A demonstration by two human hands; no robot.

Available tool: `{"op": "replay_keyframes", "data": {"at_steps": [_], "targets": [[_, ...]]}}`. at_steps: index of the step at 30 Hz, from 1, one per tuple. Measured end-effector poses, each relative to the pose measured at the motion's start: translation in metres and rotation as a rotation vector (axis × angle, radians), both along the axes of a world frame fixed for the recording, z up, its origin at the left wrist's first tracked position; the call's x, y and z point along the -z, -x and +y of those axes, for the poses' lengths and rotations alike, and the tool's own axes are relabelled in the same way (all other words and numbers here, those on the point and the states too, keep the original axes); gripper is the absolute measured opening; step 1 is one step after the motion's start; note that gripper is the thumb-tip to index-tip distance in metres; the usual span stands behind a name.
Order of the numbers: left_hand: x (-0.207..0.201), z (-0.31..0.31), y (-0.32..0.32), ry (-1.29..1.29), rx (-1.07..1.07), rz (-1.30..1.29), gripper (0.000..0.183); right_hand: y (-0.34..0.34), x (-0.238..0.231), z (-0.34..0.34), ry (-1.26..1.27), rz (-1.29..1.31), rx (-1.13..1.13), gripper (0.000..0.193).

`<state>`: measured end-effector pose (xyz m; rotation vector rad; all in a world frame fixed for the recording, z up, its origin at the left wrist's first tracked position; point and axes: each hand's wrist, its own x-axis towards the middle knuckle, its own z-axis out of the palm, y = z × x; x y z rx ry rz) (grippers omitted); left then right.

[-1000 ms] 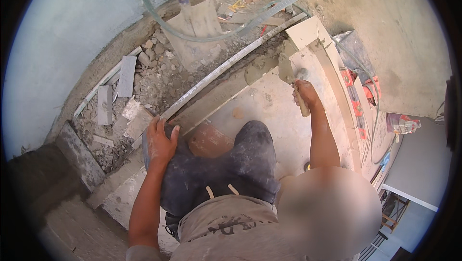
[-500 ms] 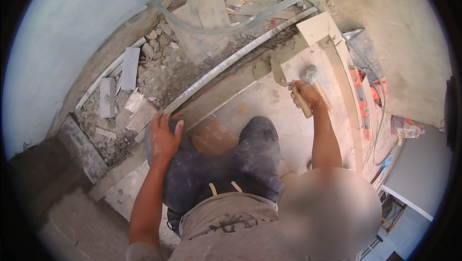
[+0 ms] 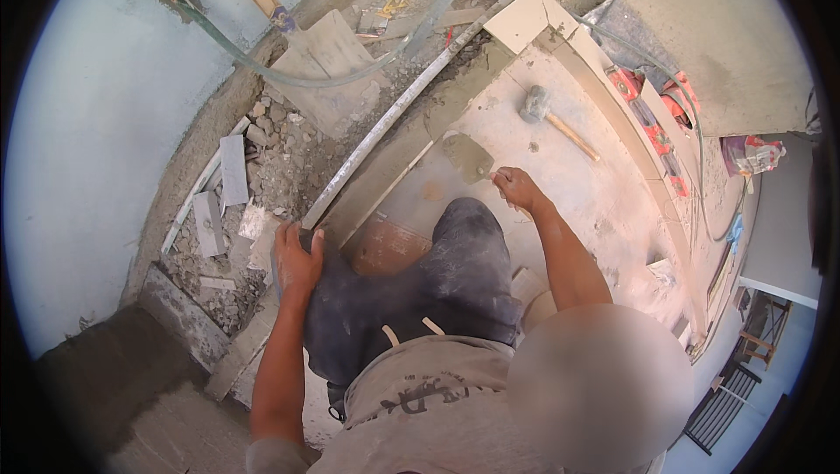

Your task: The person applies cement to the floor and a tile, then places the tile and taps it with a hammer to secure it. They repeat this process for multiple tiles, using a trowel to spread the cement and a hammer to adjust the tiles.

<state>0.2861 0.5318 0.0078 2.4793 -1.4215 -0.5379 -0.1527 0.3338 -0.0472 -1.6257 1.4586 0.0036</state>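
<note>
My right hand is closed round the handle of a trowel. The grey, mortar-smeared blade points left, over the pale dusty slab close to a narrow strip. A rubber mallet with a wooden handle lies on the slab beyond this hand, apart from it. My left hand rests with fingers apart on my left knee, beside the near end of a long pale straightedge bar. Wet-looking mortar runs along the bar's right side, up to a cream tile.
Rubble and grey offcuts fill the strip by the left wall. A shovel stands there, crossed by a green hose. Along the right lie a red spirit level and a plastic bag.
My right hand has drawn the trowel back from the mortar near the far tile, toward me and left. My left hand stays on the knee. The whole view has shifted.
</note>
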Motion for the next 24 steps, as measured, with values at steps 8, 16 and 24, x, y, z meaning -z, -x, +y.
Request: {"op": "replay_keyframes", "data": {"at_steps": [8,16,24], "targets": [[0.028,0.011,-0.021,0.087,0.121,-0.040,0.059,0.126,-0.181,0.175,0.120,0.328,0.296,0.031],[0.042,0.000,-0.040,0.054,0.224,-0.074,0.070,0.169,-0.264,0.386,0.022,0.904,0.392,0.026],[0.044,0.004,-0.055,0.030,0.278,-0.078,0.073,0.168,-0.213,0.449,0.003,1.021,0.345,0.013]]}}
